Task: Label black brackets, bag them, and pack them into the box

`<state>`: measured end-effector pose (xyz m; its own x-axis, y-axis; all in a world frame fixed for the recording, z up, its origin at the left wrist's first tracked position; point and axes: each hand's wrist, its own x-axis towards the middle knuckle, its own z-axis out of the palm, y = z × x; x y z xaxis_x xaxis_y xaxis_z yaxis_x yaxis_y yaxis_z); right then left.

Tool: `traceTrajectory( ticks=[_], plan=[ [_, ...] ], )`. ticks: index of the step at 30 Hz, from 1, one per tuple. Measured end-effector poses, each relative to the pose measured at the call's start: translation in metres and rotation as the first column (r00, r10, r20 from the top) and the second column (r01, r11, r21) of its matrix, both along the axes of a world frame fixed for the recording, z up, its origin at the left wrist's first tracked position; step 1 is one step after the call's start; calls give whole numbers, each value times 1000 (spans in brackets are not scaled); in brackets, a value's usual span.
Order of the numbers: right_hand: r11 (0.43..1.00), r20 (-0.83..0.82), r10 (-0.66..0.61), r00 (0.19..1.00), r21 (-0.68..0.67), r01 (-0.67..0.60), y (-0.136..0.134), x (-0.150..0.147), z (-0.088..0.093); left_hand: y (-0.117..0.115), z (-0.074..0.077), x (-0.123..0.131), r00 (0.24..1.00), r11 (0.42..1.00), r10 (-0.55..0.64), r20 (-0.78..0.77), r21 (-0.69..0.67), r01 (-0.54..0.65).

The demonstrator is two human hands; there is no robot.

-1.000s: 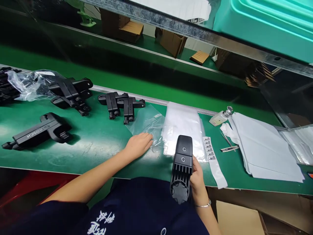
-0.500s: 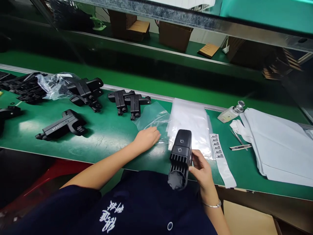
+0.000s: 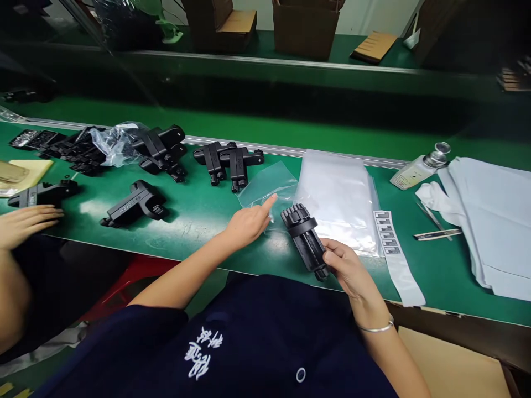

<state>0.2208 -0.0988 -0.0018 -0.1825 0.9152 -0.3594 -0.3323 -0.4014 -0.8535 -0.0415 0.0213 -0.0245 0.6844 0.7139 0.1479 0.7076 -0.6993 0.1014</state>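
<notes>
Over the near edge of the desk (image 3: 194, 225), one ribbed black plastic tool (image 3: 307, 246) sits pinched, lower end between the right hand's (image 3: 352, 271) thumb and closed fingers. Beyond, the left hand (image 3: 248, 225), forefinger outstretched, touches one thin clear bag (image 3: 265, 179); whether it grips, I can't tell. Farther back lie two angular black tools (image 3: 238, 167).

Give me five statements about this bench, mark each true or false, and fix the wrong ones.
1. The right hand holds a black device. True.
2. The left hand grips a second device. False: it is at a clear bag.
3. The label strip lies right of the bag stack. True.
4. The bottle is left of the bag stack. False: the bottle is right of it.
5. Another person's hand is at the far left. True.
</notes>
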Motion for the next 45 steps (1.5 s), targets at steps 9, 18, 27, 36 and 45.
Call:
traceTrajectory(
  ticks=[9,18,27,36,45],
  plan=[
    [999,54,14,998,-44,-11,-3,-1,-7,-6,8,3,997,999,-9,-81,-53,4],
    [998,87,32,996,-55,-27,-2,-7,-3,-8,5,2,1000,998,-8,4,-62,8],
    [965,762,-115,638,237,-109,-6,-7,1,-9,14,-10,974,991,10,228,-129,20],
    [895,925,-253,284,335,-294,-5,-16,-8,-6,15,-11,942,958,-278,186,-9,285],
    [932,932,-283,225,322,-164,3,-24,-9,-12,17,-6,920,941,-279,276,-113,319]
  ],
)
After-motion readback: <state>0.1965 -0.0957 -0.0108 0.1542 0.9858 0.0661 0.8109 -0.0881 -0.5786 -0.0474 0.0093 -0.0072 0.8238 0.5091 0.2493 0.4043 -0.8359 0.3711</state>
